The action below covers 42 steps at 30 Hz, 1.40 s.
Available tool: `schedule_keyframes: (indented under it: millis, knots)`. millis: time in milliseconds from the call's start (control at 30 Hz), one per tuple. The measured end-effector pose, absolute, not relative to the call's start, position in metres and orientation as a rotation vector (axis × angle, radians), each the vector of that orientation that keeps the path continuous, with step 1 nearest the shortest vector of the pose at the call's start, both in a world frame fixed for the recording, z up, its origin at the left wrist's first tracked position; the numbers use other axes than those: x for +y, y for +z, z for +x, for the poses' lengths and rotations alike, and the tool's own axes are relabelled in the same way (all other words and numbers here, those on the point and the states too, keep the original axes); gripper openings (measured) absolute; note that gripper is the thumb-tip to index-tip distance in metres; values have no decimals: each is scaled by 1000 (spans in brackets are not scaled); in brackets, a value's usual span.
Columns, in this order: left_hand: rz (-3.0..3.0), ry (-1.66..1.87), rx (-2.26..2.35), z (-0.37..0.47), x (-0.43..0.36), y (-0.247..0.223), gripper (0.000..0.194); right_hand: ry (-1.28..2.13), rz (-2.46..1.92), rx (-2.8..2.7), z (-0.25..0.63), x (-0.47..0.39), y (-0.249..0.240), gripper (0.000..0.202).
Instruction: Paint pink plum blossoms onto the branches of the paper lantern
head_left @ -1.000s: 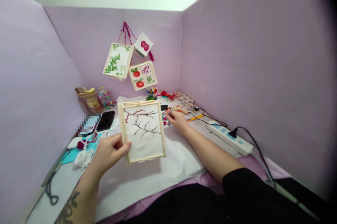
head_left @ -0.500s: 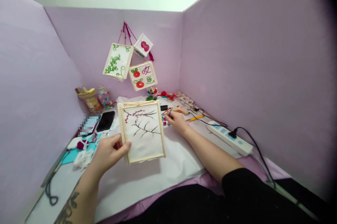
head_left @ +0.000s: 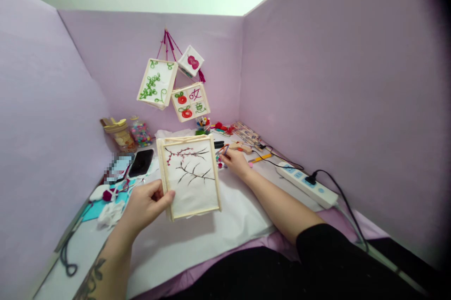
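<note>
A wood-framed box (head_left: 190, 196) with a painted panel of dark branches and small pink blossoms is held upright above the white-covered table. My left hand (head_left: 150, 201) grips its lower left edge, thumb on the front face. To the right of the box, my right hand (head_left: 235, 161) is closed around a thin brush or pen (head_left: 226, 150), over small colourful items (head_left: 220, 165) on the table. The box partly hides those items.
Finished panels (head_left: 157, 81) hang by cords on the back partition. At the left are a phone (head_left: 141, 162), a bead jar (head_left: 141, 134) and white scraps (head_left: 111, 213). A power strip (head_left: 308, 185) with cables lies at the right, beyond an orange cutter (head_left: 260, 158).
The thin tool in my right hand has tilted slightly and moved a little to the left. My left hand and the box stay almost still.
</note>
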State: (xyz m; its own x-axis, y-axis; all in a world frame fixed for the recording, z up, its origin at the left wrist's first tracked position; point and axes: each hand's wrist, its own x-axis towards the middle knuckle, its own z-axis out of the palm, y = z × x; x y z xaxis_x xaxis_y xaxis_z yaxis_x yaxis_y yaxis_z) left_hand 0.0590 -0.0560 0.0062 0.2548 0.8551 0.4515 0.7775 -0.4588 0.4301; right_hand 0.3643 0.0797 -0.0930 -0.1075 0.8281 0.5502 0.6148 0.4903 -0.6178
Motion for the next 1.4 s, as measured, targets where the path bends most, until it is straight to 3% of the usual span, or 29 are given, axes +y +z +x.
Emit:
schedule_keyframes:
  millis: [1400]
  knots:
    - [2396, 982, 1590, 59, -56, 6, 40, 305, -1279, -1626, 366, 85, -98, 31]
